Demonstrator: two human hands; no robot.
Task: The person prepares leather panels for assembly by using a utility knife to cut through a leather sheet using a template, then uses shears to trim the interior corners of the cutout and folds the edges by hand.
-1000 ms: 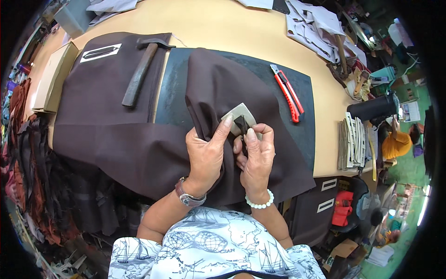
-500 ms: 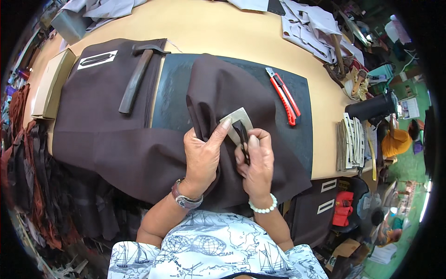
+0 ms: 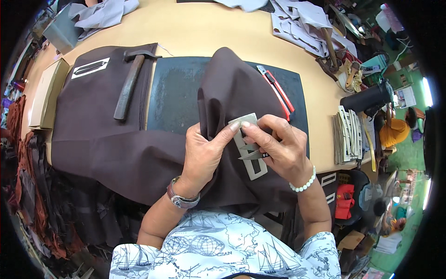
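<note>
Head view, pale slotted frame (image 3: 240, 148), fingers (image 3: 225, 136) on far end

A pale yellow table (image 3: 195, 30) carries a black mat (image 3: 174, 90), with dark brown sheets (image 3: 95, 104) to its left. A beige box (image 3: 48, 96) stands at the left edge; pale scraps (image 3: 297, 33) lie far right.

A dark brown sheet (image 3: 232, 88) stands bunched beneath a tilted, pale slotted frame (image 3: 258, 175); small scissors (image 3: 249, 156), blades apart, cross the frame.
</note>
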